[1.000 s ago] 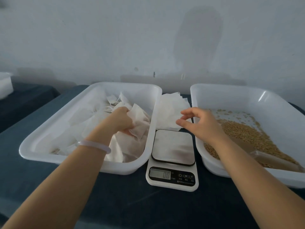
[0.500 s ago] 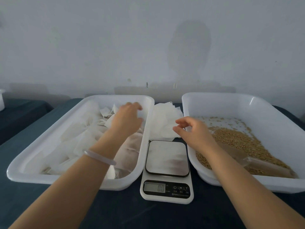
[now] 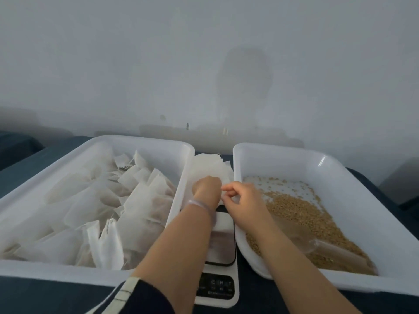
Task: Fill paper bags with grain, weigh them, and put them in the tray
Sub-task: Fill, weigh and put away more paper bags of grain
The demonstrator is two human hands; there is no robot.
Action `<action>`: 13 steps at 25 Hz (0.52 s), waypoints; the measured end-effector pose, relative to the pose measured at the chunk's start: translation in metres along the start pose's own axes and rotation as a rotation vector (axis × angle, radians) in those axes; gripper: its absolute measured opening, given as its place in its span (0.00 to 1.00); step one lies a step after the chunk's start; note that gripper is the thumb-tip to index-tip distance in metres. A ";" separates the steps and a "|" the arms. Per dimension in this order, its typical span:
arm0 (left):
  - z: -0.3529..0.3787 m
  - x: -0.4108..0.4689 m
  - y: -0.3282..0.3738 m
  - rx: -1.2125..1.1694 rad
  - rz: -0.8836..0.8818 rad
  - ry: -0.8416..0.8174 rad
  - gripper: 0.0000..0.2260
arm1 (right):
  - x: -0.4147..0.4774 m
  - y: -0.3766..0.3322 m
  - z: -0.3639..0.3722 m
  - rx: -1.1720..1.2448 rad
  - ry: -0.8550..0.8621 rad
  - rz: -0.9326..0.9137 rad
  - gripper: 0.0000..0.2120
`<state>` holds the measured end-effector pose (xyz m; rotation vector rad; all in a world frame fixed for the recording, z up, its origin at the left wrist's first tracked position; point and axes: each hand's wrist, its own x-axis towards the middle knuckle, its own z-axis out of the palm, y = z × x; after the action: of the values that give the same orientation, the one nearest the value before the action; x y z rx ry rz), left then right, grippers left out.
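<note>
Since a moment ago our left hand (image 3: 207,188) has left the bag tray (image 3: 145,141) for the empty paper bags (image 3: 209,169) between both trays, fingers closed on one, while our right hand (image 3: 241,200) pinches its edge beside the grain (image 3: 301,214).

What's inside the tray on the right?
The right tray holds loose grain spread across its floor, with a clear scoop lying in it near the front. The right forearm covers the tray's near left corner, so what is there cannot be seen.
</note>
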<state>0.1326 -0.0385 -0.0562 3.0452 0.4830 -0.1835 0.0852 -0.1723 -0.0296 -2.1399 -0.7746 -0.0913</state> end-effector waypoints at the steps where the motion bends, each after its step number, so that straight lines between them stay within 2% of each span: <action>1: 0.002 0.002 -0.002 0.011 -0.015 0.015 0.11 | 0.000 0.001 0.001 -0.006 -0.002 -0.007 0.10; 7: 0.008 0.005 -0.007 0.016 -0.109 -0.001 0.12 | 0.001 0.007 0.004 0.003 -0.014 -0.003 0.10; 10: -0.002 -0.003 -0.003 0.004 -0.120 0.178 0.12 | 0.001 0.008 0.004 0.025 -0.023 0.029 0.10; 13: -0.031 -0.006 -0.008 -0.103 -0.029 0.378 0.10 | 0.003 0.007 0.004 0.015 -0.047 0.047 0.11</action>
<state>0.1275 -0.0311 -0.0249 2.9730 0.5362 0.4108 0.0908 -0.1708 -0.0362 -2.1512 -0.7489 -0.0104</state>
